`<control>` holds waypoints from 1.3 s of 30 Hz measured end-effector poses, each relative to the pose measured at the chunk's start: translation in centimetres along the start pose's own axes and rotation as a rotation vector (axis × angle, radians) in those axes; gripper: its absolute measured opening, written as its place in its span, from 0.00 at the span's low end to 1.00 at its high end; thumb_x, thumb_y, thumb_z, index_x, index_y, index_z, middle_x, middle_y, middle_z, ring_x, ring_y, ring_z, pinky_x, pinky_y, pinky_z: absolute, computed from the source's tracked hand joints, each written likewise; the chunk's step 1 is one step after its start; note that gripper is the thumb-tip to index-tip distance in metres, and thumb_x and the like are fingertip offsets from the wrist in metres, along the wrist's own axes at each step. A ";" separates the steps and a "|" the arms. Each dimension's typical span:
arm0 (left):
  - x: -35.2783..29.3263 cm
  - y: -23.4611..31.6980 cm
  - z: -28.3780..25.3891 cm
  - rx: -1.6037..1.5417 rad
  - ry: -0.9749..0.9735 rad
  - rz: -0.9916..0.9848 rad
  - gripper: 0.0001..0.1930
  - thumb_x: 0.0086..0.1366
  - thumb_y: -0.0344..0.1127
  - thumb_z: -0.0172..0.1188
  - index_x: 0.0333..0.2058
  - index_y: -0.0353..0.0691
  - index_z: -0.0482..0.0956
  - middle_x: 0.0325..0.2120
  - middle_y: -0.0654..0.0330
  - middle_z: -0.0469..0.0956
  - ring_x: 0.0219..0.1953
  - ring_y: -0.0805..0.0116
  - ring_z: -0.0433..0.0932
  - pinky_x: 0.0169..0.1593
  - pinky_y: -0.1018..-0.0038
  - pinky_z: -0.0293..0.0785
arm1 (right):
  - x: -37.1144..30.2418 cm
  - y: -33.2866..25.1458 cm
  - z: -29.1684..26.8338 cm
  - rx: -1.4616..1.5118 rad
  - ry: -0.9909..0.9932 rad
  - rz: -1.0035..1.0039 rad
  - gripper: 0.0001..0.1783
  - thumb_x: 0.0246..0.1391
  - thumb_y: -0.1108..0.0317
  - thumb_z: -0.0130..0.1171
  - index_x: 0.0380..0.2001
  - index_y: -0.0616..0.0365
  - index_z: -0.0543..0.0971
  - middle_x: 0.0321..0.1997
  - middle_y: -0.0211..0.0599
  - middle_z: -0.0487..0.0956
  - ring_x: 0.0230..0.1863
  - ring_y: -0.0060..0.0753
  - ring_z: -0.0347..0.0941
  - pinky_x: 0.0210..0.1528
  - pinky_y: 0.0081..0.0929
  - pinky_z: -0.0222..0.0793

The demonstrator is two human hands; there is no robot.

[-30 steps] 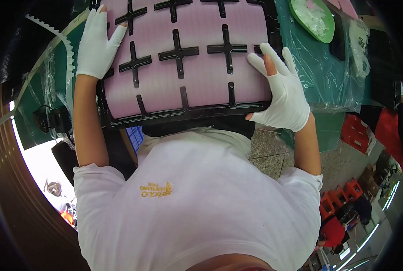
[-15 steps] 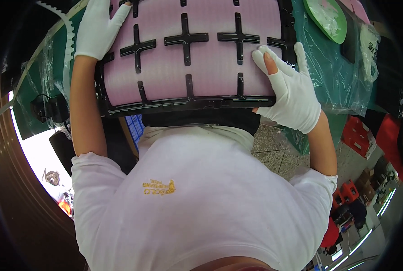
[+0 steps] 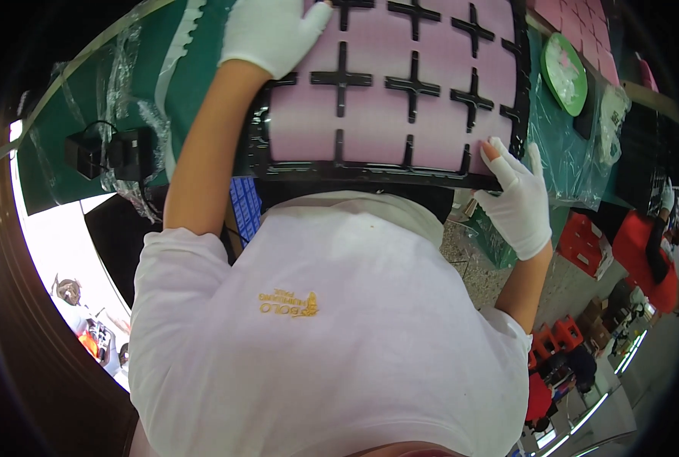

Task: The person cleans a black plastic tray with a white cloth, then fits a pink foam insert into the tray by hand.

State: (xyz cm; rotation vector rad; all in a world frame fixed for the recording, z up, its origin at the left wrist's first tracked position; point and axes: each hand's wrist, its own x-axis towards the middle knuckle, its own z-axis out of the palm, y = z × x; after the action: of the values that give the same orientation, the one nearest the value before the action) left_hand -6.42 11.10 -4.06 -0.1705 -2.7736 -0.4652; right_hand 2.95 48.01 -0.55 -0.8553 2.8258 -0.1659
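Observation:
A rectangular panel [image 3: 385, 118] lies in front of me, a pink sheet under a black frame with cross-shaped bars. My left hand [image 3: 271, 34], in a white glove with a bare thumb tip, rests flat over its left edge. That thumb is stretched out; the other fingertips are cut off by the upper picture edge. At the panel's near right corner is my right hand [image 3: 518, 202], gloved the same way, its fingers apart. One bare fingertip is at the panel's right edge, and the thumb is beside the near rim. Neither hand grips anything visible.
The panel lies on a green table [image 3: 50, 183]. To its right are a green dish [image 3: 564, 74] of small pale pieces and clear plastic film [image 3: 564, 164]. A black power adapter [image 3: 130, 154] and a pale toothed strip [image 3: 173, 76] lie left. People work farther right.
My right hand has drawn back from the panel's surface to its near right corner. The panel and left hand appear farther right in the picture, as does the whole table.

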 end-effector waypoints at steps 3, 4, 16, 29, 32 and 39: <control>-0.1 -1.3 0.4 -0.107 0.059 0.031 0.23 0.63 0.37 0.59 0.52 0.25 0.73 0.56 0.36 0.72 0.62 0.39 0.67 0.66 0.58 0.65 | 3.6 -4.2 -3.1 0.085 0.054 -0.004 0.23 0.37 0.71 0.73 0.43 0.57 0.83 0.40 0.43 0.83 0.45 0.42 0.79 0.60 0.47 0.67; -0.5 -2.4 1.2 -0.178 0.126 0.038 0.24 0.64 0.36 0.58 0.54 0.25 0.72 0.57 0.36 0.72 0.63 0.39 0.67 0.67 0.59 0.64 | 5.2 -6.0 -3.7 0.134 0.039 -0.018 0.20 0.37 0.74 0.71 0.39 0.58 0.83 0.32 0.41 0.82 0.39 0.44 0.78 0.52 0.40 0.73; -5.7 -5.9 -5.2 -1.209 0.151 -0.383 0.21 0.75 0.40 0.48 0.60 0.33 0.73 0.57 0.53 0.77 0.60 0.61 0.75 0.66 0.67 0.64 | 17.5 -19.1 -3.0 0.006 -0.475 -0.404 0.15 0.52 0.56 0.62 0.40 0.51 0.79 0.17 0.40 0.77 0.21 0.49 0.75 0.30 0.45 0.69; -3.3 12.8 -11.0 0.016 -0.473 -0.193 0.06 0.57 0.41 0.65 0.28 0.49 0.87 0.24 0.63 0.83 0.35 0.59 0.84 0.51 0.58 0.75 | 17.1 -18.3 -4.5 1.012 -0.589 -0.120 0.25 0.58 0.47 0.64 0.44 0.61 0.83 0.31 0.37 0.83 0.32 0.32 0.78 0.38 0.30 0.73; -1.8 13.7 -14.0 -0.229 -0.519 1.223 0.25 0.73 0.56 0.49 0.49 0.40 0.79 0.38 0.60 0.80 0.36 0.71 0.77 0.48 0.70 0.75 | 18.1 -22.2 -4.8 1.165 -1.016 0.151 0.25 0.60 0.45 0.64 0.37 0.60 0.86 0.32 0.35 0.85 0.33 0.25 0.77 0.40 0.25 0.72; -3.1 18.9 -8.7 -0.439 -0.467 1.164 0.17 0.66 0.50 0.53 0.38 0.42 0.81 0.33 0.63 0.81 0.34 0.70 0.76 0.44 0.70 0.69 | 21.4 -21.0 -0.3 0.627 -0.404 -0.887 0.14 0.61 0.59 0.58 0.39 0.54 0.86 0.29 0.44 0.83 0.29 0.42 0.79 0.35 0.32 0.74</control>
State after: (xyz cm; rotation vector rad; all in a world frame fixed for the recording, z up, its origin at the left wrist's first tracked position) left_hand 2.29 25.70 8.32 -2.0207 -2.3182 -0.7139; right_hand -3.31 18.68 0.06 -1.6372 1.6858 -0.8201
